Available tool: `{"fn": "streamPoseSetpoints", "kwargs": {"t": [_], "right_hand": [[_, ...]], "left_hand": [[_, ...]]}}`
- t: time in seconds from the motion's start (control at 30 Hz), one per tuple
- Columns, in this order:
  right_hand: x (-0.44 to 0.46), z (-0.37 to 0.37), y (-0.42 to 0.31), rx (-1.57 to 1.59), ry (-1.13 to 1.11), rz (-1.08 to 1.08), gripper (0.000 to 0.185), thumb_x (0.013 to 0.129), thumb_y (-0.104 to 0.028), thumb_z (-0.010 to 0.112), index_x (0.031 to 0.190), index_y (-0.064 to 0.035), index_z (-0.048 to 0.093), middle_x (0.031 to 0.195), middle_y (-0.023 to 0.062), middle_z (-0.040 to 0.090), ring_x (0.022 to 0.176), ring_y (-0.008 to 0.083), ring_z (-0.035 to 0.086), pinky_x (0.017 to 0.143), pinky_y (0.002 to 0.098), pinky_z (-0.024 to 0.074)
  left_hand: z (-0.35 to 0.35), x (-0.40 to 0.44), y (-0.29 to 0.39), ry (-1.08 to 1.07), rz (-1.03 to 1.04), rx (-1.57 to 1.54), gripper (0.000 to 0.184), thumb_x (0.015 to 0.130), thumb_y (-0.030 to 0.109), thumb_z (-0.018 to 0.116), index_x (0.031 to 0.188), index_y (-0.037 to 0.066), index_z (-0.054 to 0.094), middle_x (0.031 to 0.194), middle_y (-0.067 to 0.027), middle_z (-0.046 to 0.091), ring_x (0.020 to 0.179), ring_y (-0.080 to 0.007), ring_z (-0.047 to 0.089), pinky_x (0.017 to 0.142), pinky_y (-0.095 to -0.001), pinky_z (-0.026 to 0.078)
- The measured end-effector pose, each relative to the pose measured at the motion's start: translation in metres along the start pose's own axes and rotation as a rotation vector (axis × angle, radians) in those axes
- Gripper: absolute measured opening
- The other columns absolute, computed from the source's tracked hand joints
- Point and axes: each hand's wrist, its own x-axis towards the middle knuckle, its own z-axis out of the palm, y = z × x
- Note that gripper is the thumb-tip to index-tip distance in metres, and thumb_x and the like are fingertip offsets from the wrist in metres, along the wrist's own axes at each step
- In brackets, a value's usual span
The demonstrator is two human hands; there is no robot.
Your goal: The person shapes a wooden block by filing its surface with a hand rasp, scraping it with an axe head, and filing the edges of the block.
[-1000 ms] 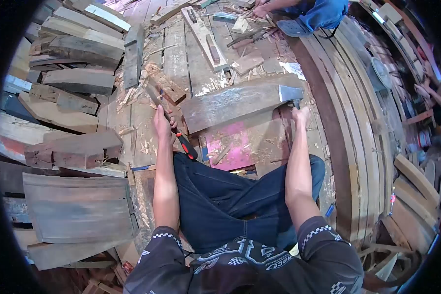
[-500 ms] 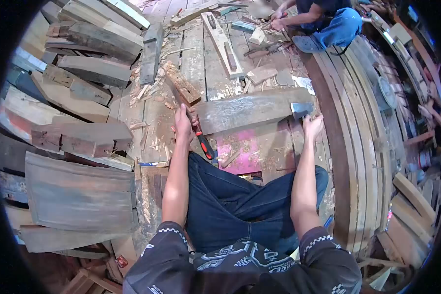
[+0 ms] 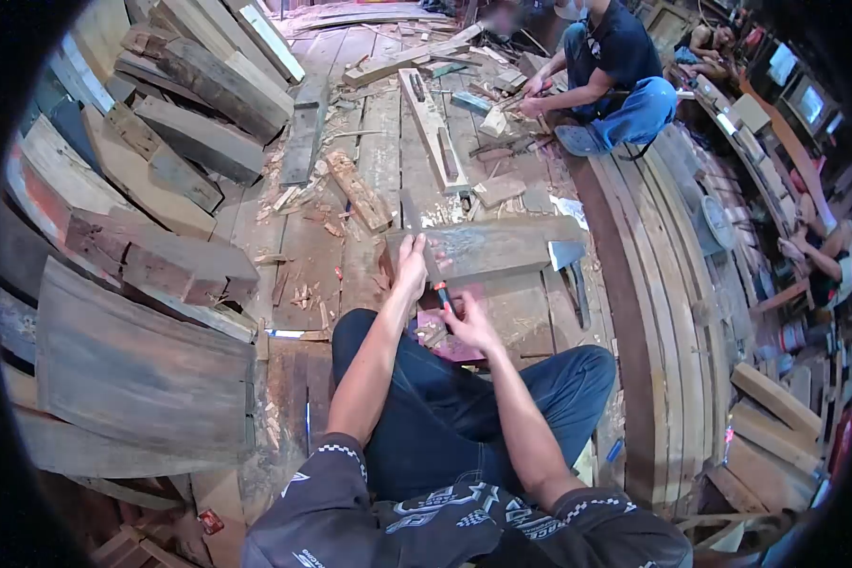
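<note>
My left hand point(image 3: 413, 265) is closed around the long flat metal blade of a file point(image 3: 430, 254). My right hand point(image 3: 473, 327) is closed at the file's red-and-black handle, partly covering it. Under the file lies a thick wooden board point(image 3: 502, 244), crosswise in front of my knees. A hatchet point(image 3: 566, 256) rests with its head on the board's right end, its dark handle pointing toward me. Below the board, a pink sheet point(image 3: 464, 348) strewn with wood chips shows partly behind my right hand.
A rough wood block point(image 3: 358, 191) and a wooden plane-like piece point(image 3: 434, 133) lie beyond the board. Stacked timbers point(image 3: 199, 142) line the left; long planks point(image 3: 667, 312) run along the right. A co-worker point(image 3: 615, 76) crouches at the back right, and other people sit farther right.
My right hand has let go of the hatchet, leaving it on the board, and moved left to the file's handle. My left hand has shifted right with the file, now over the board.
</note>
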Motion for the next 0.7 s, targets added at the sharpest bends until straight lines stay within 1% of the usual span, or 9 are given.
{"fn": "streamPoseSetpoints", "kwargs": {"t": [0.07, 0.1, 0.27, 0.33, 0.5, 0.6, 0.63, 0.67, 0.7], "right_hand": [[0.004, 0.013, 0.013, 0.054, -0.065, 0.131, 0.036, 0.089, -0.024, 0.068, 0.112, 0.0003, 0.054, 0.073, 0.0048, 0.06, 0.066, 0.0135, 0.059, 0.058, 0.0295, 0.0476], [-0.003, 0.007, -0.017, 0.254, -0.13, 0.245, 0.022, 0.092, -0.017, 0.064, 0.105, -0.0028, 0.055, 0.071, 0.0024, 0.06, 0.058, 0.0096, 0.056, 0.052, 0.0248, 0.0436], [0.004, 0.024, -0.009, 0.459, -0.117, 0.293, 0.016, 0.093, -0.017, 0.063, 0.102, -0.0053, 0.058, 0.07, 0.0, 0.059, 0.057, 0.0078, 0.055, 0.05, 0.0248, 0.0427], [0.005, 0.029, -0.007, 0.475, -0.106, 0.268, 0.014, 0.093, -0.016, 0.062, 0.103, -0.0064, 0.058, 0.071, -0.0007, 0.059, 0.057, 0.007, 0.055, 0.051, 0.025, 0.0429], [-0.011, -0.006, -0.006, -0.039, 0.232, 0.011, 0.017, 0.09, -0.009, 0.064, 0.103, 0.0007, 0.058, 0.085, 0.0077, 0.066, 0.077, 0.0136, 0.063, 0.071, 0.0293, 0.052], [-0.039, -0.06, -0.063, 0.276, 0.292, -0.091, 0.009, 0.092, -0.01, 0.061, 0.089, -0.0007, 0.06, 0.078, 0.0037, 0.063, 0.072, 0.0115, 0.061, 0.069, 0.026, 0.0492], [-0.05, -0.076, -0.083, 0.363, 0.295, -0.187, 0.011, 0.093, -0.009, 0.056, 0.087, -0.001, 0.059, 0.071, 0.0041, 0.06, 0.07, 0.0122, 0.061, 0.084, 0.0331, 0.0506], [-0.058, -0.088, -0.104, 0.46, 0.26, -0.32, 0.023, 0.094, -0.019, 0.055, 0.082, 0.0002, 0.055, 0.067, 0.0059, 0.057, 0.063, 0.0145, 0.059, 0.104, 0.0467, 0.0412], [-0.067, -0.096, -0.129, 0.663, 0.167, -0.479, 0.038, 0.092, -0.034, 0.055, 0.077, 0.0011, 0.052, 0.063, 0.008, 0.055, 0.054, 0.0168, 0.055, 0.114, 0.0577, 0.0256]], "left_hand": [[-0.002, -0.001, -0.005, -0.04, -0.012, -0.027, 0.021, 0.104, 0.025, 0.044, 0.113, 0.006, 0.045, 0.099, -0.0109, 0.053, 0.083, -0.0243, 0.059, 0.08, -0.0546, 0.059], [-0.003, -0.003, -0.004, -0.057, -0.03, -0.056, 0.021, 0.104, 0.025, 0.043, 0.112, 0.006, 0.046, 0.099, -0.0109, 0.052, 0.084, -0.0245, 0.059, 0.081, -0.055, 0.058], [-0.004, -0.009, 0.008, -0.099, -0.015, -0.069, 0.022, 0.104, 0.026, 0.043, 0.11, 0.005, 0.047, 0.099, -0.0111, 0.052, 0.087, -0.0254, 0.057, 0.083, -0.0552, 0.058], [-0.002, -0.01, 0.009, -0.069, -0.032, -0.047, 0.021, 0.104, 0.026, 0.044, 0.11, 0.007, 0.048, 0.097, -0.0092, 0.054, 0.074, -0.0207, 0.057, 0.074, -0.0468, 0.059], [-0.007, -0.007, 0.005, -0.016, 0.014, 0.112, 0.024, 0.104, 0.03, 0.044, 0.11, 0.007, 0.047, 0.095, -0.0051, 0.057, 0.058, -0.0138, 0.054, 0.053, -0.0315, 0.051], [-0.004, -0.011, 0.012, -0.005, 0.002, 0.091, 0.022, 0.103, 0.028, 0.047, 0.111, 0.007, 0.049, 0.093, -0.0059, 0.058, 0.061, -0.0152, 0.054, 0.054, -0.0341, 0.051], [-0.005, -0.008, 0.009, 0.01, 0.007, 0.087, 0.023, 0.103, 0.027, 0.046, 0.112, 0.006, 0.049, 0.092, -0.0062, 0.058, 0.06, -0.015, 0.053, 0.055, -0.0331, 0.051], [-0.005, -0.007, 0.007, 0.005, 0.021, 0.067, 0.023, 0.103, 0.027, 0.047, 0.111, 0.006, 0.05, 0.093, -0.0065, 0.058, 0.06, -0.0161, 0.055, 0.055, -0.0327, 0.05], [-0.007, -0.005, 0.006, -0.005, 0.078, 0.125, 0.023, 0.102, 0.027, 0.048, 0.11, 0.005, 0.051, 0.093, -0.0071, 0.059, 0.06, -0.017, 0.055, 0.055, -0.0332, 0.05]]}}
